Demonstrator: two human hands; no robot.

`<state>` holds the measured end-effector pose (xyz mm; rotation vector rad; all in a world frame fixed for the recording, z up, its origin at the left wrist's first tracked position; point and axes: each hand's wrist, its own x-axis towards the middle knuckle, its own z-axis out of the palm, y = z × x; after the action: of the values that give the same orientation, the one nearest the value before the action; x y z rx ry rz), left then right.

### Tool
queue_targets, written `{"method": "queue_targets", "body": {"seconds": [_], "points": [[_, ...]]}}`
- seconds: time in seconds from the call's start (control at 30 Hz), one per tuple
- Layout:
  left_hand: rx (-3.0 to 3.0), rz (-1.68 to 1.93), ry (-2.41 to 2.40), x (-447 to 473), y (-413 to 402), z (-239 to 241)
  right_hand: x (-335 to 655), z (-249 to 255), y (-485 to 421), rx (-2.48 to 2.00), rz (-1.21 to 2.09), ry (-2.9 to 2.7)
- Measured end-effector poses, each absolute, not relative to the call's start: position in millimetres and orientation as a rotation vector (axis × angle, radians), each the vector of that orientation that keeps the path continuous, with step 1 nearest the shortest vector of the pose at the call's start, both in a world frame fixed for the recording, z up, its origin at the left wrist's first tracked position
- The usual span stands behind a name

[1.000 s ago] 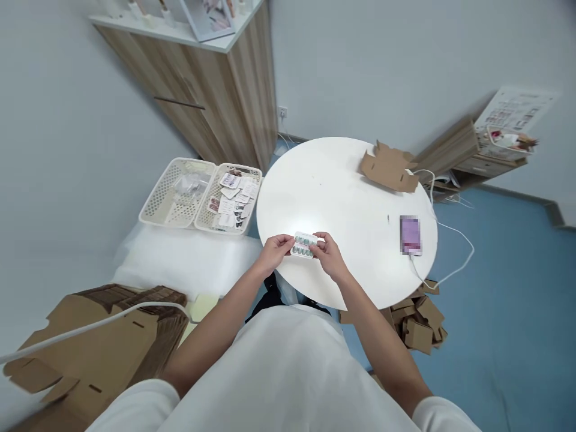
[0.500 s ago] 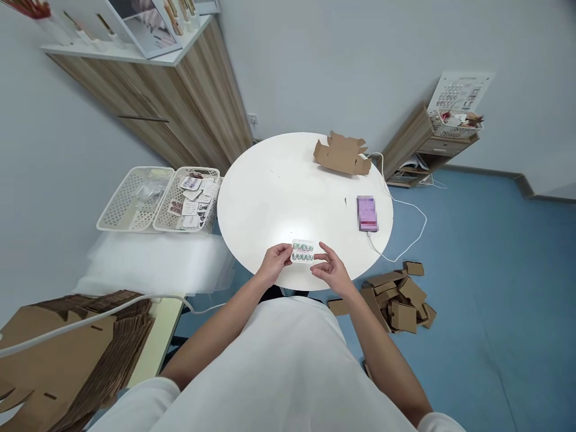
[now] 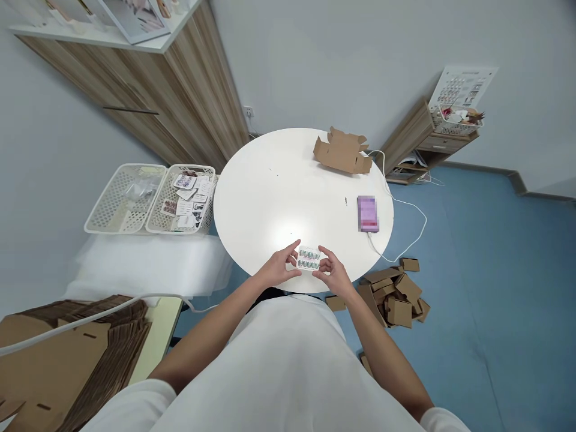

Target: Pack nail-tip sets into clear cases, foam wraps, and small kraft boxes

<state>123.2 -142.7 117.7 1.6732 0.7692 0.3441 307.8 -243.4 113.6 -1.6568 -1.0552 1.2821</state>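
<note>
A small white card of press-on nails, with two rows of shiny greenish nails, is held face up over the near edge of the round white table. My right hand holds its right side, with the index finger at the upper corner and the thumb near the lower corner. At the card's left edge, my left hand has thumb and index finger spread apart. Its other fingers are bent close to that edge, and whether they touch it is hard to tell.
An unfolded brown cardboard box lies at the table's back right. A purple, pixelated device with a white cable lies on the right. Left are white baskets, one containing cards, and flattened cardboard. Small boxes are heaped on the floor.
The card has moved slightly right and down. My left hand has loosened from its pinch and spread its thumb and index finger, while my right hand has come onto the card's right side.
</note>
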Motion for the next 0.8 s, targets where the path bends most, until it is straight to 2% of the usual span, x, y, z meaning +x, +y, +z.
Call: {"method": "queue_targets", "body": {"seconds": [0.4, 0.8], "points": [[1.907, 0.339, 0.747, 107.9, -112.9, 92.0, 282.5, 96.6, -223.2, -1.844, 1.106, -1.159], [1.798, 0.521, 1.193, 86.4, -116.5, 82.6, 271.3, 84.6, -158.9, -1.706, 1.154, -1.482]]}}
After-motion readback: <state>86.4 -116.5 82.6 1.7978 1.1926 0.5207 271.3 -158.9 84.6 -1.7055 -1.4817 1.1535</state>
